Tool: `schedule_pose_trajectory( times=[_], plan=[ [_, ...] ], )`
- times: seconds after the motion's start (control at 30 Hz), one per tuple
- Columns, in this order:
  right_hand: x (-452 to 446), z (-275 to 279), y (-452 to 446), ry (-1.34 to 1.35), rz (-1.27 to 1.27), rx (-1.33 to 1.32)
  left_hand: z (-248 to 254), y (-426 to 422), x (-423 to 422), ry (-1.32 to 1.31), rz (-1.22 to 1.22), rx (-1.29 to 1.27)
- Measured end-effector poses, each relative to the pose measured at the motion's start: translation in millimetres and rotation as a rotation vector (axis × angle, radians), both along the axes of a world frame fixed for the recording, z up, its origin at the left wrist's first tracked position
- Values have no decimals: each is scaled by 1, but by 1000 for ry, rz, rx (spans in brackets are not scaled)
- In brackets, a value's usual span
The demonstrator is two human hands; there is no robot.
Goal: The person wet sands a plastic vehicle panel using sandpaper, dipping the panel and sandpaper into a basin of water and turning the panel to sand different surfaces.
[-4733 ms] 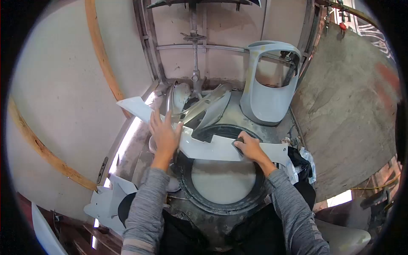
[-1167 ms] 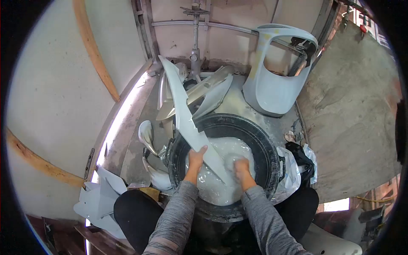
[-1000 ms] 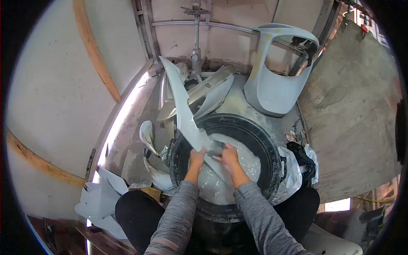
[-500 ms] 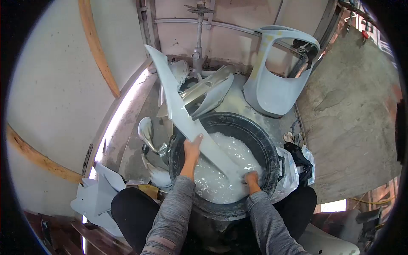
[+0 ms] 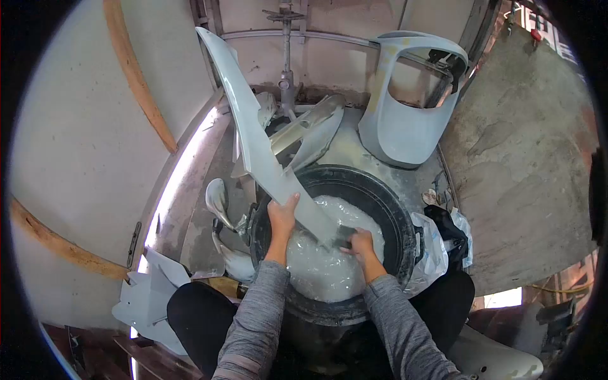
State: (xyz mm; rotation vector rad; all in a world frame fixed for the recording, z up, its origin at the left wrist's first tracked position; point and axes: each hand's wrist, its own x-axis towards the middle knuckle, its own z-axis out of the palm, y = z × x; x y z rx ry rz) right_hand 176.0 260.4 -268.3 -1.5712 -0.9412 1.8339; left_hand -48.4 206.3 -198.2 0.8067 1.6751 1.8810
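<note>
A long white panel (image 5: pixel 250 130) leans diagonally into a black tub (image 5: pixel 398 218) of milky, foamy water (image 5: pixel 316 275). My left hand (image 5: pixel 282 218) is closed on the panel's left edge, near the tub's rim. My right hand (image 5: pixel 362 246) is closed on a dark grey sheet (image 5: pixel 344 236) that looks like sandpaper and lies against the panel's lower end. The water hides the panel's bottom tip. Part of the sheet is covered by my right fingers.
A large white fairing (image 5: pixel 392 136) stands behind the tub at right. Several more shell parts (image 5: pixel 320 130) lie behind it. Mirror-like curved pieces (image 5: pixel 216 199) and white panels (image 5: pixel 152 294) are at left. Plastic bags (image 5: pixel 434 244) sit against the tub's right side.
My right hand has risen out of the water and moved up and left along the panel, bringing the dark sheet into sight. The panel's upper end has shifted up and left.
</note>
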Motion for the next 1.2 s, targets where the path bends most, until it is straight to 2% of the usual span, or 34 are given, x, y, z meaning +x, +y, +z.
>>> schedule_pose_trajectory(
  times=[0.07,0.13,0.17,0.23,0.3,0.37,0.4,0.43,0.5,0.53,0.6,0.67,0.7,0.8,0.83,0.9,0.97,1.03,1.07,1.1,1.17,1.2],
  plan=[
    [21,-14,-11,-153,-154,-54,-1,-2,-1,-9,-1,5],
    [57,-100,-3,-318,-203,38,-11,-2,-5,25,-28,-58],
    [65,-115,-3,-318,-203,38,-14,-3,-5,25,-27,-58],
    [77,-137,-2,-818,-83,71,-16,-5,-5,60,7,-53],
    [86,-186,19,-1006,469,132,-17,-6,-3,50,36,-26],
    [74,-216,28,-837,60,-30,-15,-5,-4,46,68,1],
    [58,-179,21,-672,15,16,-15,-6,-4,77,75,8],
    [43,-155,22,-621,154,74,-17,-6,-4,106,83,14],
    [2,-77,12,-225,49,86,-14,-5,-3,97,70,-7],
    [-25,-19,0,120,-195,40,-13,-6,-1,91,53,-28],
    [-58,72,0,209,18,13,-13,-6,1,107,54,-40],
    [-83,106,10,304,188,154,-20,-3,-1,124,62,-47],
    [-90,119,12,305,189,157,-31,0,-4,118,67,-48],
    [-95,145,8,196,267,249,-29,0,-4,116,61,-18],
    [-91,139,8,194,270,253,-24,-1,-3,120,47,11],
    [-74,112,8,13,355,309,-13,-2,1,73,60,-18],
    [-49,81,0,-159,319,271,-9,-3,4,23,72,-49],
    [-17,54,-1,-480,447,308,-8,-2,6,-46,77,-40],
    [-6,39,-4,-501,296,185,-8,-1,7,-48,79,-38],
    [7,17,-9,-517,144,61,-9,-1,8,-30,88,-38],
    [56,-97,10,-746,219,231,-12,-2,6,-8,98,-39],
    [59,-86,3,-742,219,233,-12,-3,4,10,59,-63]
  ],
)
